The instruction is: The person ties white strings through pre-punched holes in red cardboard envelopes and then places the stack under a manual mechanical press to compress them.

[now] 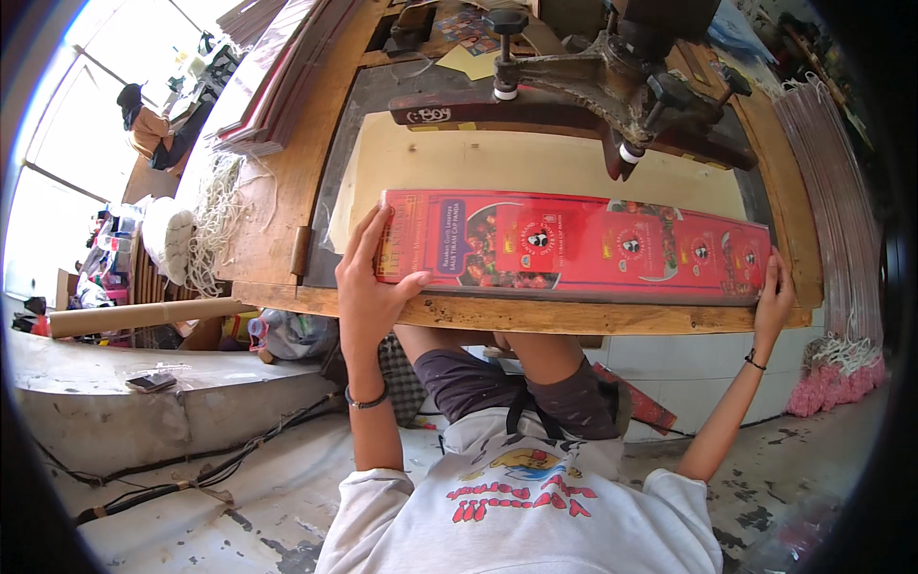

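A long, flat red printed packaging sheet (574, 244), perhaps a stack of them, lies across the near part of the wooden-framed worktable. My left hand (368, 287) grips its left end, with fingers along the side edge and the thumb at the near edge. At the opposite end, my right hand (775, 295) holds the right edge, fingers upright against it. Beyond the red sheet a pale board (459, 158) covers the work surface. Over that board hangs the dark metal bar (564, 124) of a press, with black knobs on its bracket.
Long flat bundles (273, 81) are stacked at the table's left, beside loose white cords (225, 225). More strips with pink-ended cords (837, 378) hang at the right. A cardboard tube (153, 316) juts out at the left. Farther back, another person (153, 129) sits by the window.
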